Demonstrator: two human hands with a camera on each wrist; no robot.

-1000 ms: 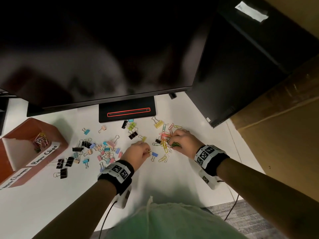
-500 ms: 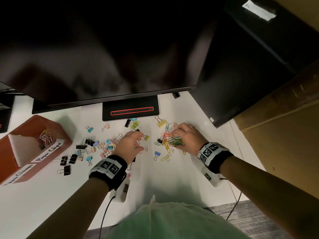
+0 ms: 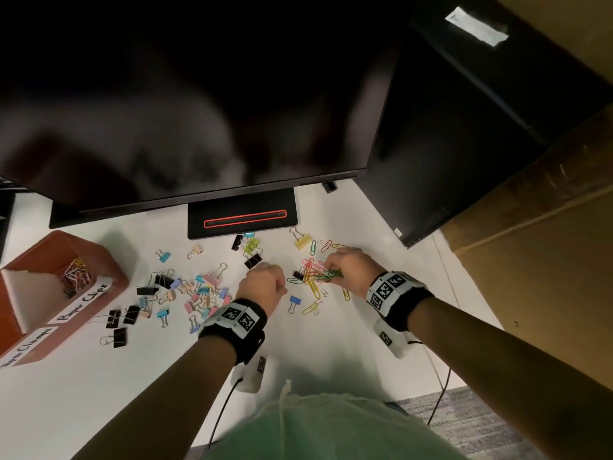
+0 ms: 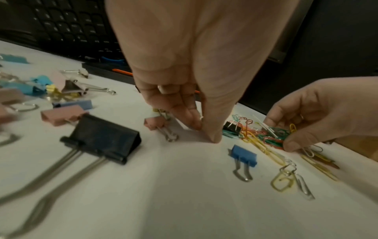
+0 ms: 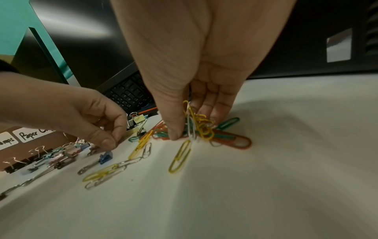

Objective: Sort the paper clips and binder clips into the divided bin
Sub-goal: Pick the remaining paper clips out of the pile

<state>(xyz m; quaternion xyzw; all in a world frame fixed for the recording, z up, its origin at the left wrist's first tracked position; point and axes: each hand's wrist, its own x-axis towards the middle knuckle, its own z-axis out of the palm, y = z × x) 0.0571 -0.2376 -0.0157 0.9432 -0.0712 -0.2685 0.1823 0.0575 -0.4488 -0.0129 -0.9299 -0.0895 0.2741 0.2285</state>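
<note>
A heap of coloured paper clips (image 3: 313,277) lies on the white desk (image 3: 315,353). My right hand (image 3: 335,272) is down in that heap and grips a bunch of yellow, white and green paper clips (image 5: 197,127) between thumb and fingers. Just left of the heap my left hand (image 4: 204,131) is pinched at the desk top on what looks like a small white paper clip, mostly hidden. Binder clips (image 3: 199,290) are scattered further left. The brown divided bin (image 3: 109,263) stands at the far left, with paper clips (image 3: 76,273) in its compartment labelled "Paper Clips".
A blue binder clip (image 3: 294,299) lies between my hands, and a big black binder clip (image 4: 104,139) sits left of my left hand. The monitor stand (image 3: 242,217) and a black keyboard (image 4: 71,24) are behind the clips. A dark monitor overhangs the desk.
My left hand reached left and away toward the binder clips, then came back beside the heap. My right hand stayed in the heap, closing on more paper clips.
</note>
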